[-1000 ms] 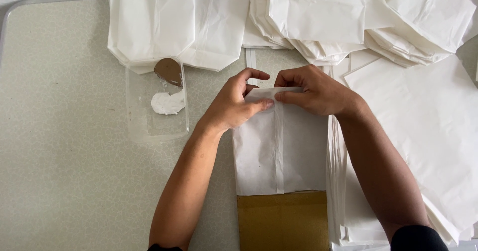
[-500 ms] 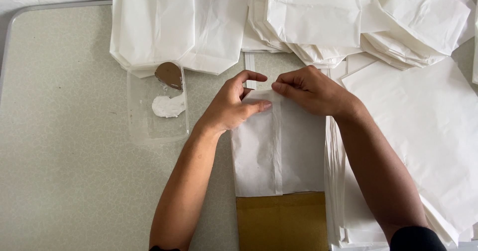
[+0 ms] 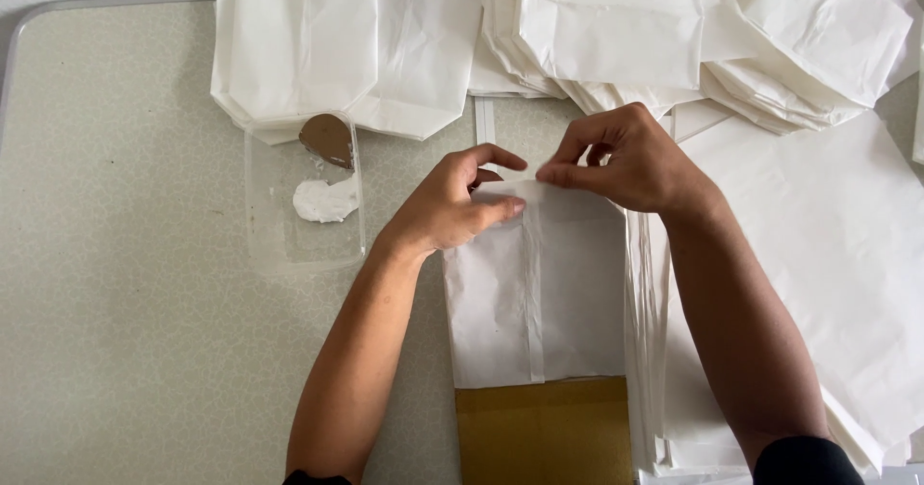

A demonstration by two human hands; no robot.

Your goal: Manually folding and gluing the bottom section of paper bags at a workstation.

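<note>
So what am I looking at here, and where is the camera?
There is no machine: a person works with two bare hands, and the one camera sits on their head, looking down at a pale speckled table. The left hand and the right hand both pinch the far edge of a white paper bag that lies flat; its near end rests over a brown cardboard piece. Left of the hands is a clear plastic tray with a blob of white paste and a small brown scraper. Stacks of similar white bags lie along the far side, and flat white sheets lie to the right.
</note>
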